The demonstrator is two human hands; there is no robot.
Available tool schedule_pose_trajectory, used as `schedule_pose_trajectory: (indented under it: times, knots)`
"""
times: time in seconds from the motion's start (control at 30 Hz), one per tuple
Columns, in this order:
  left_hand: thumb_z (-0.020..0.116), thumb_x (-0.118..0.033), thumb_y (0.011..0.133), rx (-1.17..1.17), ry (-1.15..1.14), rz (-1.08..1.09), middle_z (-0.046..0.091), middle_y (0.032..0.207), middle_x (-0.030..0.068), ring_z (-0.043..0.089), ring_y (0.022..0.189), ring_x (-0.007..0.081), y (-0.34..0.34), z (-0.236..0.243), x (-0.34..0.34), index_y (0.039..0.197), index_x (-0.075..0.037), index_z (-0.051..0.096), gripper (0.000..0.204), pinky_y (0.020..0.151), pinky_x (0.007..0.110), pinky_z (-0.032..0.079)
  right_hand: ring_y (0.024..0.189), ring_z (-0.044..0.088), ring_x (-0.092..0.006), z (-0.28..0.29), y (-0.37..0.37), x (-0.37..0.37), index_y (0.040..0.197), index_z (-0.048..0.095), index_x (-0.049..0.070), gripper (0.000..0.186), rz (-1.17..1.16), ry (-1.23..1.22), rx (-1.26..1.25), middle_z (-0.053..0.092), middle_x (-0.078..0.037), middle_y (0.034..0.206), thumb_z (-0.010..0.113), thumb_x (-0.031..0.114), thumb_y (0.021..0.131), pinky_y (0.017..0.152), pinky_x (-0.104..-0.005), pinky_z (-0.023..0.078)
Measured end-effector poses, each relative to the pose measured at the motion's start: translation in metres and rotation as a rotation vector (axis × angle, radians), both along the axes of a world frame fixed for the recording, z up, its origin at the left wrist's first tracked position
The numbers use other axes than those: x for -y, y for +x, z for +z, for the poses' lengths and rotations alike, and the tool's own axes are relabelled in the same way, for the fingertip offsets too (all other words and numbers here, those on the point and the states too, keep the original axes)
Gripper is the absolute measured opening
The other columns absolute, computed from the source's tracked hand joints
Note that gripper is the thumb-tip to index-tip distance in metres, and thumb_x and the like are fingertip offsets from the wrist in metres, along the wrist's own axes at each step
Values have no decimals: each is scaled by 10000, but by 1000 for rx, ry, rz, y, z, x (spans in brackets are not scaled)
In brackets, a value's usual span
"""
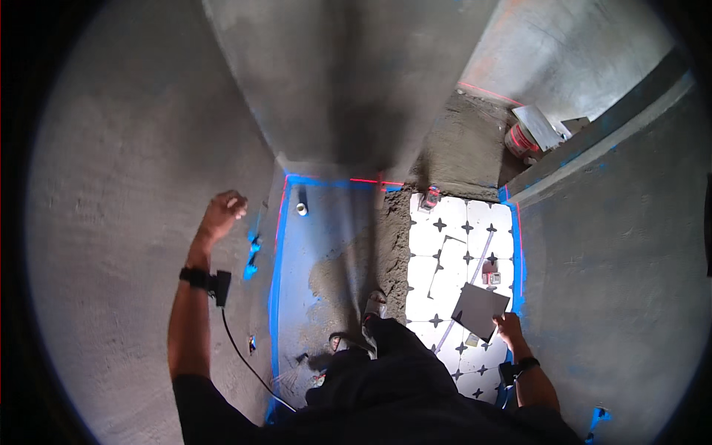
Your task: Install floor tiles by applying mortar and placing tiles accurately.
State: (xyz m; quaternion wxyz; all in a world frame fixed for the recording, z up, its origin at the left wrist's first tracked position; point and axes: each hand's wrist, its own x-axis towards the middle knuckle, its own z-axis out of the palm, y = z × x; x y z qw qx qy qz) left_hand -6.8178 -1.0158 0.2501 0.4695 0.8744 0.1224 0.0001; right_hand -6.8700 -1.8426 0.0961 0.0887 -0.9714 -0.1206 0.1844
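One rough grey plastered wall (111, 222) fills my left. Before it the wearer's left hand (225, 211) is raised, fingers curled; I can't tell whether they enclose anything. Just right of it I count two blue fittings (251, 271) on the wall. Next comes the blue-coated floor (337, 208), edged in blue, with one white pipe stub (302, 209) near its far corner and two shoes (375, 305) lower down. A single ridge of rough mortar (397, 252) borders the white patterned tiles (423, 304), where I see two red-bodied devices: one at the far edge (430, 197), one mid-floor (491, 278). Over these tiles, toward the near right, is one dark square tile (478, 308); the right hand (509, 328) grips it by a corner. Beyond, I make out one bucket (521, 139), then the grey right wall (615, 245).
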Motion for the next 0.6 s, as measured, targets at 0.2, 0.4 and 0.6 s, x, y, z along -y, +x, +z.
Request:
schedule_pose_trajectory:
  times: [0.2, 0.4, 0.6]
  knots:
    - [589, -159, 878, -57, 93, -190, 621, 735, 43, 585, 665, 101, 170, 26, 33, 856, -18, 627, 148, 605, 259, 469, 705, 613, -400, -27, -4, 25, 785, 653, 29, 377, -275, 22, -135, 627, -239, 741, 588, 399, 822, 645, -498, 476]
    - [602, -226, 884, -242, 501, -347, 655, 910, 170, 639, 851, 346, 182, -62, 108, 922, -52, 641, 182, 749, 417, 498, 732, 621, -413, -1, 69, 16, 830, 652, 64, 340, -608, 156, -295, 634, -214, 762, 543, 385, 854, 675, -520, 474]
    - [620, -270, 857, -464, 172, -621, 627, 809, 117, 616, 791, 277, 47, -211, 110, 872, -72, 616, 199, 705, 392, 482, 752, 621, -395, -6, 223, 22, 820, 654, 52, 367, -160, 20, 29, 623, -210, 769, 513, 387, 868, 676, -516, 473]
